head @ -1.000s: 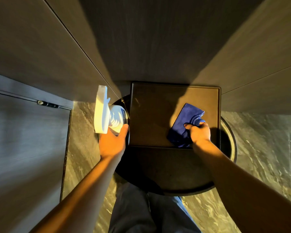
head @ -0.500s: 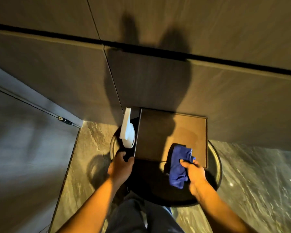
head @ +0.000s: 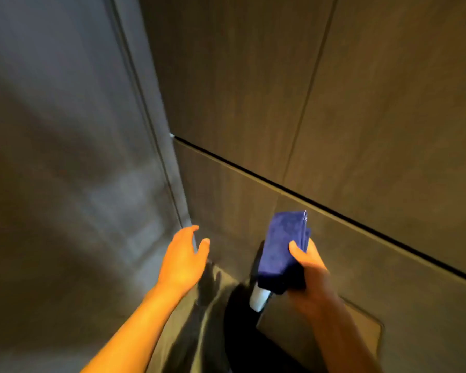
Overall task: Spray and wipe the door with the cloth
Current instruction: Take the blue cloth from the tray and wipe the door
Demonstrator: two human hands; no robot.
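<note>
My right hand (head: pixel 311 275) grips a folded blue cloth (head: pixel 283 246) and holds it up in front of the brown wall panels. Fingers apart and holding nothing, my left hand (head: pixel 183 259) is raised near the edge of the grey door (head: pixel 65 157), which fills the left side of the view. The white spray bottle (head: pixel 258 298) stands below the cloth on the round dark table (head: pixel 240 332); only its lower part shows under the cloth.
Brown wood wall panels (head: pixel 334 90) with a dark horizontal groove fill the right. A square brown tray (head: pixel 334 345) lies on the round table at the lower right. The door frame (head: pixel 156 144) runs down the middle.
The view has swung up and left towards the door. My left hand let go of the spray bottle and rose towards the door edge. My right hand lifted the cloth off the tray.
</note>
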